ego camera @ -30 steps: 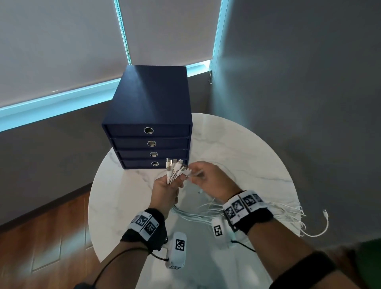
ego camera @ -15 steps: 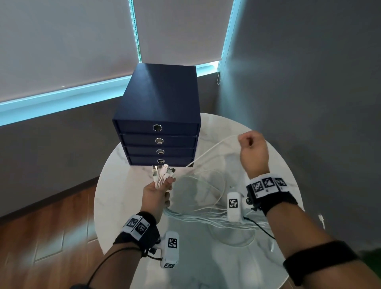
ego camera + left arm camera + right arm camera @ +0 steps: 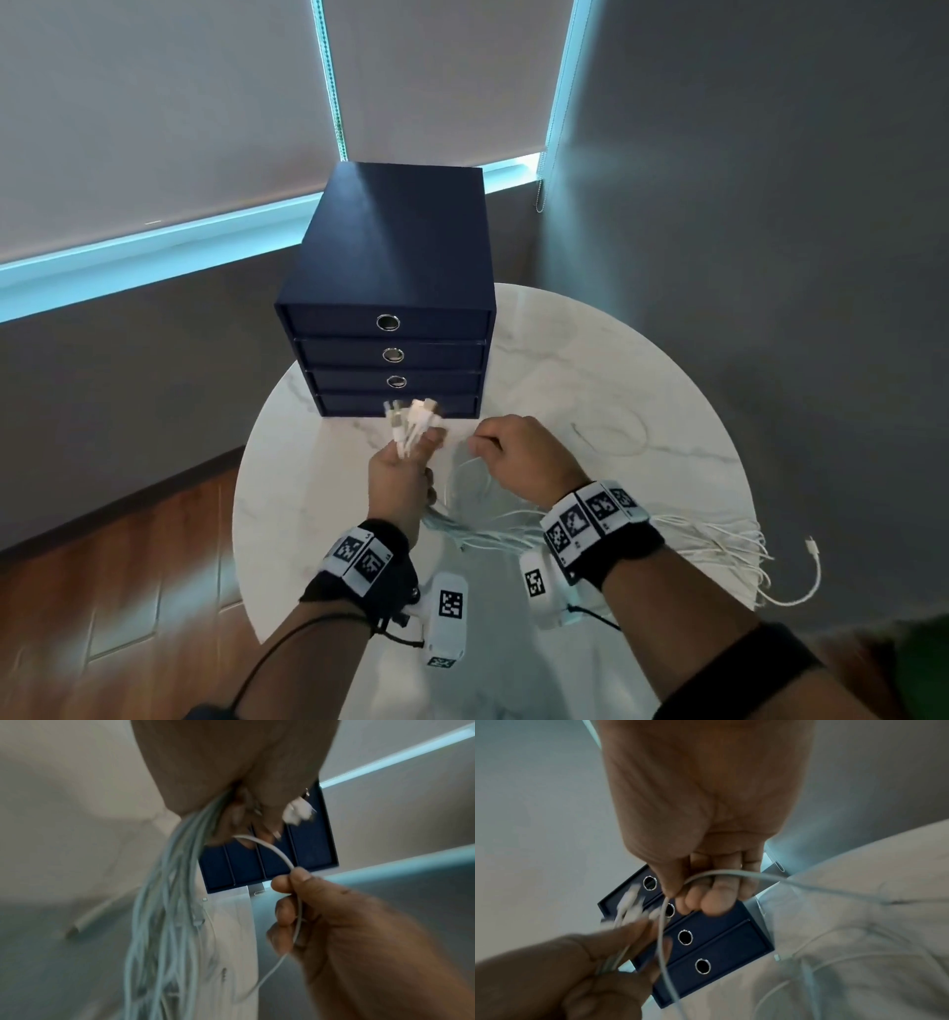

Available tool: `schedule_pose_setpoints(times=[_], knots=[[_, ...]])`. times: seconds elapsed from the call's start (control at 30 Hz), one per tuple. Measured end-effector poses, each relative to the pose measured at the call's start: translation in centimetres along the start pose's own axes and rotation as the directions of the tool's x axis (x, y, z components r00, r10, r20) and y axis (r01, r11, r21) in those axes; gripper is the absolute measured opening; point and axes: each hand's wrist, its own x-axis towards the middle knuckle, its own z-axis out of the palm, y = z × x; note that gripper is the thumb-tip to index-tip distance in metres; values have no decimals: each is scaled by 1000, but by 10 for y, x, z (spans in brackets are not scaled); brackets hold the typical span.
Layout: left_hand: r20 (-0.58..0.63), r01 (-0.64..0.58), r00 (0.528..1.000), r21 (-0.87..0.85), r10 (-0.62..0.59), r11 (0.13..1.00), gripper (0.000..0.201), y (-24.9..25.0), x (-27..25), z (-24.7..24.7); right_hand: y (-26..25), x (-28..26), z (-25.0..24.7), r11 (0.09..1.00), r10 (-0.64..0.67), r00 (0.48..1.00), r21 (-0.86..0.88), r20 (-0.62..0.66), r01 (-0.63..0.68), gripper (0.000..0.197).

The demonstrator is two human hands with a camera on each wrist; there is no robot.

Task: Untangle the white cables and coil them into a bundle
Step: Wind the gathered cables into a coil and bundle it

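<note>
My left hand (image 3: 403,470) grips a bunch of white cables, and their plug ends (image 3: 413,419) stick up above the fist. Below the fist the cable bundle (image 3: 164,923) hangs down toward the table. Close to the right, my right hand (image 3: 518,457) pinches a single white cable (image 3: 280,855) between thumb and curled fingers. In the right wrist view that cable (image 3: 744,874) loops across the fingers and runs off right over the table. More white cables (image 3: 719,539) trail across the table to the right, with one plug end (image 3: 810,545) hanging past the edge.
A dark blue drawer box (image 3: 390,308) with several ring-pull drawers stands at the back of the round white marble table (image 3: 642,385), just behind the hands. Grey walls and window blinds close in behind and to the right. Wooden floor (image 3: 102,591) lies to the left.
My right hand, which had pulled one cable up and away to the right, has come back next to the left hand. The left hand keeps its grip on the plug ends.
</note>
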Motion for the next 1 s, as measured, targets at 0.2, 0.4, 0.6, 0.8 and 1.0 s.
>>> schedule_pose_setpoints(times=[0.2, 0.4, 0.6, 0.8, 1.0], knots=[[-72, 181, 976, -274, -208, 945, 24, -6, 4, -4, -11, 3, 6, 983, 61, 990, 182, -124, -38, 18], [187, 383, 923, -405, -335, 830, 32, 0, 5, -6, -18, -15, 32, 984, -12, 994, 178, 109, -8, 12], [109, 291, 957, -403, -271, 868, 32, 3, 15, -12, 9, -32, 26, 986, 2, 913, 154, 409, -71, 10], [87, 205, 979, -470, -186, 859, 27, 11, 23, -12, 72, -57, 2, 911, 228, 784, 158, 577, -382, 9], [89, 160, 987, -509, -133, 846, 28, 15, 18, -4, 106, -65, -15, 883, 331, 689, 47, 645, -468, 14]])
